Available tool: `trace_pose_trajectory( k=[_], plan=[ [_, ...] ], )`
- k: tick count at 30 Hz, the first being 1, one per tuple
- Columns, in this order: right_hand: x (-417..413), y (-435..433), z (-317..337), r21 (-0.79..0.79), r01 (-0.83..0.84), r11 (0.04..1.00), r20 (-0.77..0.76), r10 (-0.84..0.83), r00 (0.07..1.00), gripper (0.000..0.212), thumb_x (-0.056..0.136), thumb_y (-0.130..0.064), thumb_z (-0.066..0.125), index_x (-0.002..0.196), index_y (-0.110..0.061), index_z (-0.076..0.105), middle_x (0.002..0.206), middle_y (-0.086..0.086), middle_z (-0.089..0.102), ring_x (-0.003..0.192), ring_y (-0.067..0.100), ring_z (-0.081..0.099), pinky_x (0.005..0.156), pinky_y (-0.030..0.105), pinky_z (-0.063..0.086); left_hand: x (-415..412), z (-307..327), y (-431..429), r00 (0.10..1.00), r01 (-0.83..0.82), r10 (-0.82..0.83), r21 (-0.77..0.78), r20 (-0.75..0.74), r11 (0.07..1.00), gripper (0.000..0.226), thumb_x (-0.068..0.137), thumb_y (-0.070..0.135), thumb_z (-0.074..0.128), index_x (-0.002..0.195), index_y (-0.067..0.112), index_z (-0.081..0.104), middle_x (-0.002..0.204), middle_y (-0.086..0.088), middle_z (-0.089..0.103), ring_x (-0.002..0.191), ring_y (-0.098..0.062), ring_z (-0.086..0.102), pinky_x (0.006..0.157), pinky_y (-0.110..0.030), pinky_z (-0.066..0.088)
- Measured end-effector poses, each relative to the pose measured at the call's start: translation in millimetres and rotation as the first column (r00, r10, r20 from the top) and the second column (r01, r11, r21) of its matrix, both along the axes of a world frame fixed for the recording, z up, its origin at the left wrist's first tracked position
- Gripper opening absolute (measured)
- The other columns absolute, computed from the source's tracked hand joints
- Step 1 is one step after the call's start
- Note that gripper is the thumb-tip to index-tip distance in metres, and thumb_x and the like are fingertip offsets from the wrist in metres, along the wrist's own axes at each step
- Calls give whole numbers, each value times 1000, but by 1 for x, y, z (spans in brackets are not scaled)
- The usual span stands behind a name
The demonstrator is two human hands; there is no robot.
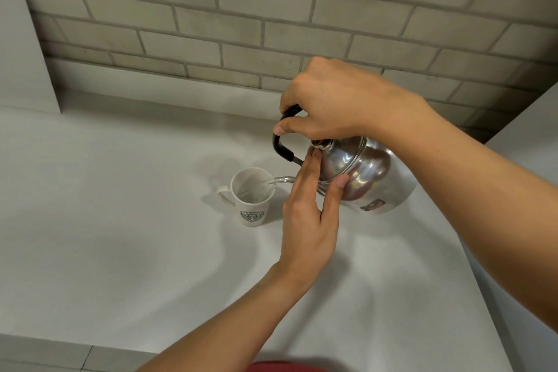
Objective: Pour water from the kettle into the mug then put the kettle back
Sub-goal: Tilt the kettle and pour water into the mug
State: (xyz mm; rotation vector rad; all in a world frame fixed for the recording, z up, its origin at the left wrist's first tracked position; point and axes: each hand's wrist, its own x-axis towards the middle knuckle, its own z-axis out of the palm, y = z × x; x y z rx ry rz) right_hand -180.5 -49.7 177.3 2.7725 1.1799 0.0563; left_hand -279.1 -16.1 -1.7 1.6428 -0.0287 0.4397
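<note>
A shiny steel kettle with a black handle hangs tilted to the left above the white counter. My right hand is shut on that handle from above. My left hand rests flat against the kettle's lid, fingers spread, thumb on the body. The thin spout reaches over the rim of a white mug with a green logo, which stands upright on the counter with its handle to the left. A clear stream of water runs from the spout into the mug.
The white counter meets a grey brick wall at the back. A white panel stands at the far left, and another white surface rises at the right edge. The counter's front edge runs along the bottom.
</note>
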Motion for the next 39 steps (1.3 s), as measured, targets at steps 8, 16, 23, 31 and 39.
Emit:
trace_pose_trajectory(
  k=[8, 16, 23, 31, 39],
  plan=[
    [2, 2, 0, -14, 7, 1000, 15, -7, 1000, 45, 94, -60, 64, 95, -17, 79, 63, -4, 47, 72, 37, 62, 64, 44, 57, 1, 2, -2, 1000, -13, 13, -31, -10, 999, 60, 104, 45, 54, 158, 22, 40, 150, -6, 59, 136, -33, 57, 112, -49, 45],
    [4, 3, -1, -13, 12, 1000, 23, -11, 1000, 42, 94, -59, 66, 98, -20, 80, 65, -5, 43, 76, 36, 60, 55, 32, 39, 0, 3, -2, 1000, -26, 26, -33, -16, 999, 61, 104, 44, 54, 157, 19, 41, 154, 1, 57, 143, -17, 52, 116, -41, 42],
    [5, 6, 0, -27, 4, 1000, 24, -4, 1000, 42, 94, -58, 66, 98, -19, 80, 67, -4, 46, 76, 35, 62, 53, 31, 37, 0, 2, -1, 1000, -20, 19, -55, -10, 998, 61, 104, 48, 53, 158, 22, 40, 151, 1, 59, 141, -18, 54, 116, -43, 43],
    [7, 9, 0, -28, -7, 1000, 19, 7, 1000, 41, 94, -58, 66, 99, -20, 80, 67, -6, 45, 80, 36, 63, 59, 34, 44, 2, 1, -1, 1000, -16, 16, -75, 1, 997, 67, 102, 59, 49, 158, 23, 40, 155, 6, 55, 146, -9, 48, 119, -39, 40],
    [6, 13, 1, -46, -9, 999, 22, 10, 1000, 43, 95, -57, 66, 98, -17, 80, 66, -3, 47, 76, 35, 62, 60, 36, 48, 3, -1, 0, 1000, -21, 21, -92, 0, 996, 68, 101, 63, 48, 157, 24, 40, 156, 8, 54, 146, -4, 46, 120, -35, 39]
  ],
)
